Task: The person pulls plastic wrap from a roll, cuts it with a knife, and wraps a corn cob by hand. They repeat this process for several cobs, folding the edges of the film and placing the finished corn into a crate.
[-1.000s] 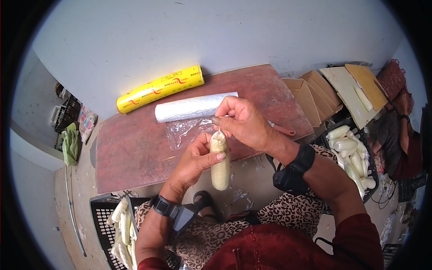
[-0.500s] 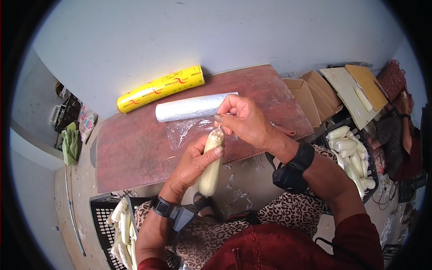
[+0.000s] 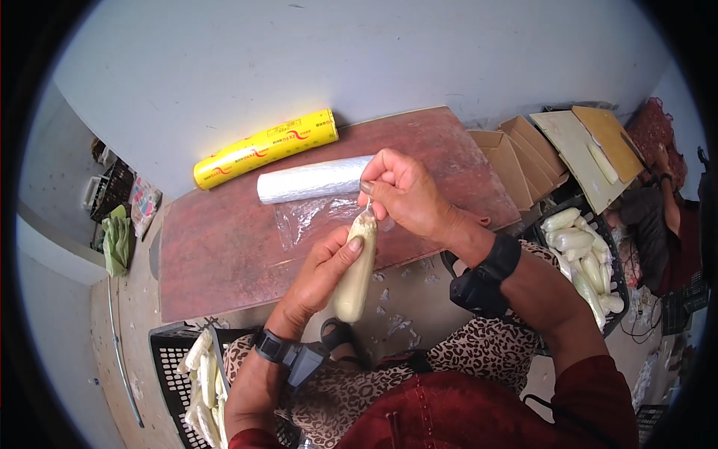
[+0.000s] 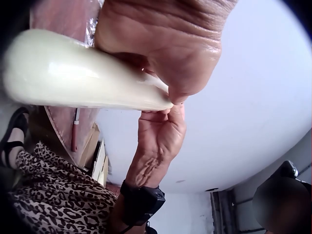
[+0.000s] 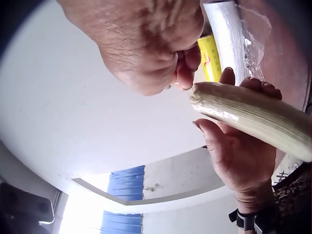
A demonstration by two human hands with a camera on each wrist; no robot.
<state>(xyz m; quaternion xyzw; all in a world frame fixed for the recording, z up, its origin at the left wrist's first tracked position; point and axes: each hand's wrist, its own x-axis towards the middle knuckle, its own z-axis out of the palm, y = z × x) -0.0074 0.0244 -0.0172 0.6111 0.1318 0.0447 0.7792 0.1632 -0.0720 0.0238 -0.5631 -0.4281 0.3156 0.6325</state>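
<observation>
The left hand (image 3: 318,277) gripped the wrapped corn cob (image 3: 356,269) upright above the board (image 3: 224,254) — steadying it. The right hand (image 3: 407,196) pinched the film tail at its tip, apparently to twist the wrap closed.

A pale grey wall (image 3: 359,52) stands behind a worn reddish-brown bench (image 3: 224,254). Bare concrete floor (image 3: 419,288) below carries scattered scraps. Cardboard boxes (image 3: 523,161) sit to the right; black crates (image 3: 168,359) flank both sides. Daylight, even.
</observation>
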